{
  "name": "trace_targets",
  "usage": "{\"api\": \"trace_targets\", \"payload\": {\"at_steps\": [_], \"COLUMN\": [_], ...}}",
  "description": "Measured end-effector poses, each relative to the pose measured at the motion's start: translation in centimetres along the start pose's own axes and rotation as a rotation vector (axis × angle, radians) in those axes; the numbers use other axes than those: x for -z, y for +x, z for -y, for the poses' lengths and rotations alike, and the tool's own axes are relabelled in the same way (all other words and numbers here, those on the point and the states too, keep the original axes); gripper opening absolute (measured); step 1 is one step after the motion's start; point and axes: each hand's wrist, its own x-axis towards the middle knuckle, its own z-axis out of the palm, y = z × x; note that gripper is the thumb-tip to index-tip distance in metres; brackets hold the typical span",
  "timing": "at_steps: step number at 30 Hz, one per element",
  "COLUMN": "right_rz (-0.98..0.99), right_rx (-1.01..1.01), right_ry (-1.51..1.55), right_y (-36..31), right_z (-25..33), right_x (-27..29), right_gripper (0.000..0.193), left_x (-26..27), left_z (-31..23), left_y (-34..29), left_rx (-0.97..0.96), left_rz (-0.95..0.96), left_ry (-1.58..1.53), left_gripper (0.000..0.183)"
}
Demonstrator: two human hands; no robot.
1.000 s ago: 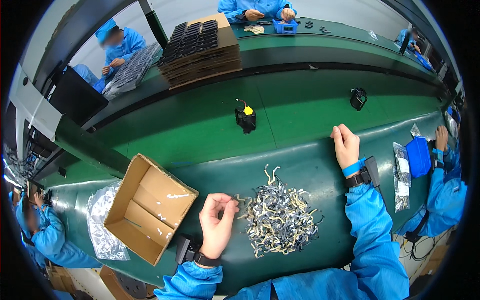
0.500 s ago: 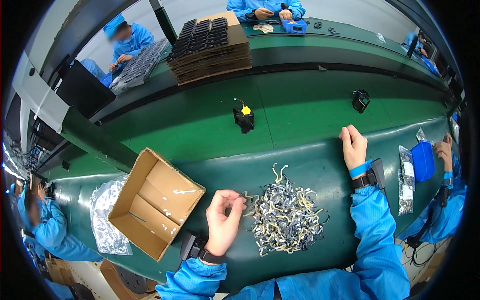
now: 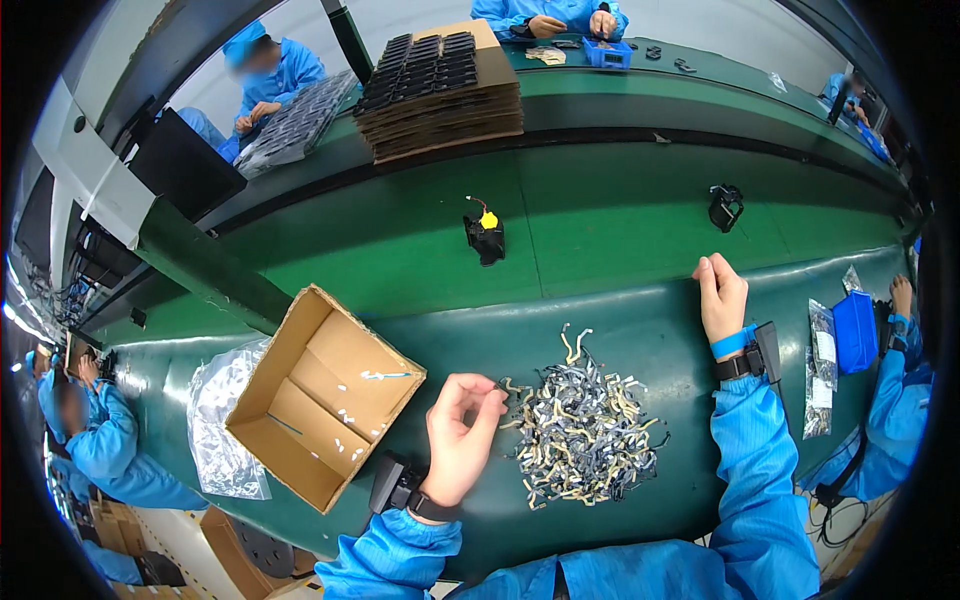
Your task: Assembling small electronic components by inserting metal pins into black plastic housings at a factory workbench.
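Observation:
A heap of short black, grey and cream wire pieces (image 3: 590, 435) lies on the dark green bench mat in front of me. At its upper left edge, my left hand (image 3: 465, 435) is closed in a pinch, thumb against forefinger, with a short dark wire (image 3: 513, 385) at the fingertips. My right hand (image 3: 722, 300) is raised to the right of the heap, by the bench's far edge. Its fingers are curled in against the thumb; whatever they hold, if anything, is hidden.
Left of my left hand stands an open cardboard box (image 3: 325, 400) with small white pieces, beside a clear plastic bag (image 3: 225, 430). A green belt (image 3: 610, 220) beyond carries two black parts, one with a yellow patch (image 3: 487, 220). A blue bin (image 3: 856, 333) and a co-worker's hand are at right.
The view has shifted slightly, and both my hands keep nearly the same pose. The black parts on the belt have drifted a little left relative to the bench.

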Motion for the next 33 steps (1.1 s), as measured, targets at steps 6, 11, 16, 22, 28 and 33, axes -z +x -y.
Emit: {"api": "trace_targets", "payload": {"at_steps": [6,11,16,22,28,33], "right_rz": [0.007,0.005,-0.005,-0.005,0.002,0.032], "right_rx": [0.006,0.016,0.013,0.013,0.014,-0.004], "right_ry": [-0.011,-0.01,0.001,0.031,0.017,-0.008], "right_y": [0.03,0.09,0.06,0.02,0.02,0.13], "right_z": [0.18,0.07,-0.3,-0.55,-0.38,-0.15], "right_x": [-0.01,-0.22,-0.24,-0.39,-0.39,-0.33], "right_gripper": [0.031,0.031,0.031,0.031,0.031,0.031], "left_x": [0.09,0.18,0.07,0.19,0.16,0.19], "left_z": [0.08,0.09,0.18,0.27,0.28,0.23], "left_y": [-0.01,-0.03,0.06,0.02,0.06,0.06], "left_rx": [-0.007,-0.006,-0.012,-0.018,-0.027,-0.025], "left_rz": [-0.005,-0.001,0.007,0.014,0.019,0.022], "left_ry": [-0.001,0.002,0.005,0.003,0.006,0.001], "left_gripper": [0.009,0.01,0.01,0.01,0.01,0.01]}}
